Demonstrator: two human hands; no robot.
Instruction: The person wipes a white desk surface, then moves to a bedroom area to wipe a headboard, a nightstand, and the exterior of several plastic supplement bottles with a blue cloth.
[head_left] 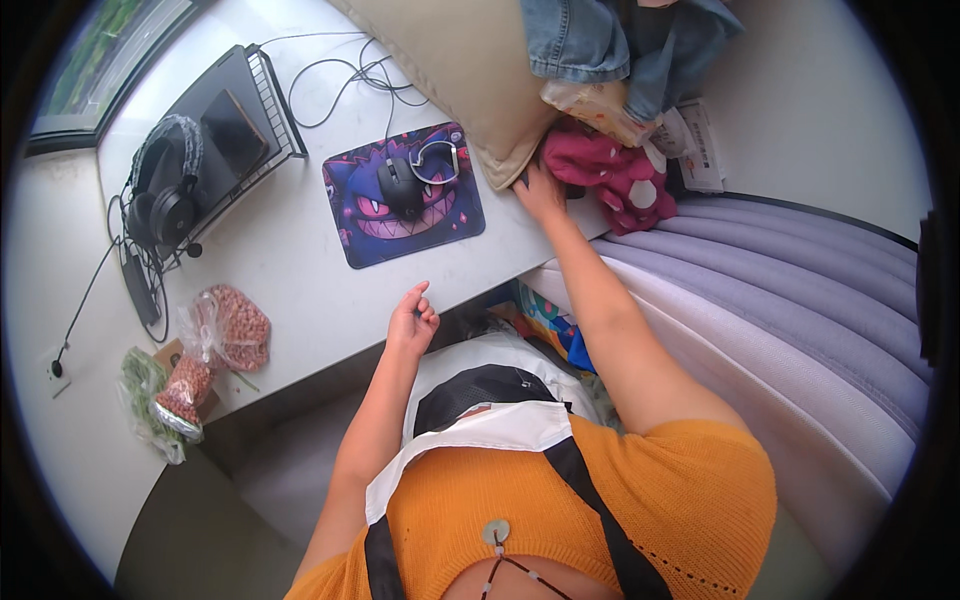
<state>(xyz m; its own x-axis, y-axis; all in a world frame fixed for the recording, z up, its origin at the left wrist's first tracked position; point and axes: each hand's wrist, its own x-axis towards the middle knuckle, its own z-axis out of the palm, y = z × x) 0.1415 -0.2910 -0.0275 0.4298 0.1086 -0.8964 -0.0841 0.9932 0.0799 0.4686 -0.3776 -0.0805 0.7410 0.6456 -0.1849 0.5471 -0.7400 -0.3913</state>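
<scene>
Right hand (540, 190) fingers buried under soft pink polka-dot fabric bundle (615, 178), grip unclear, just right of beige cushion (470, 70). Looks light, floppy; bunch it by a fold. Left hand (411, 320) empty, loosely open.

Bare bench (300, 290) lies open between the mouse mat (403, 195) and the near edge. Far right, a pillow (470, 70) and piled clothes (610, 175) block passage; bagged nuts (215, 350) crowd the near left.
</scene>
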